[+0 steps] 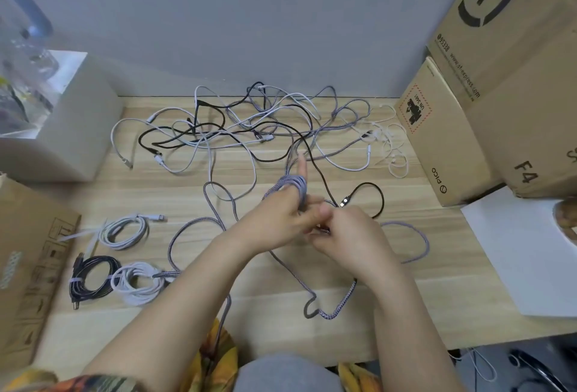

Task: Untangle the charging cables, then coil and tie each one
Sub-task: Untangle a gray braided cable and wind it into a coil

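A: What are the hands doing at the middle of the frame?

B: The left hand (282,215) has several turns of the grey braided cable (293,187) wrapped around its fingers. One finger points straight up toward the tangle, the others are curled under the turns.

A: And the other one?

B: The right hand (349,229) is pressed up against the left, fingers bent closed. It seems to pinch the same braided cable where the two hands meet, though the contact itself is blurred.

A: Where does the rest of that cable run?

B: It loops loosely over the wooden table (421,291), left of the forearms, below them, and out to the right of the right wrist.

A: The unsorted ones?

B: The tangle of cables (249,124), white, grey and black, sprawls across the upper centre of the frame, against the wall.

A: Anything coiled already?

B: Three bundles at lower left: a white coil (125,232), a black coil (93,276) and another white coil (139,282) touching it. Cardboard boxes (499,79) fill the upper right.
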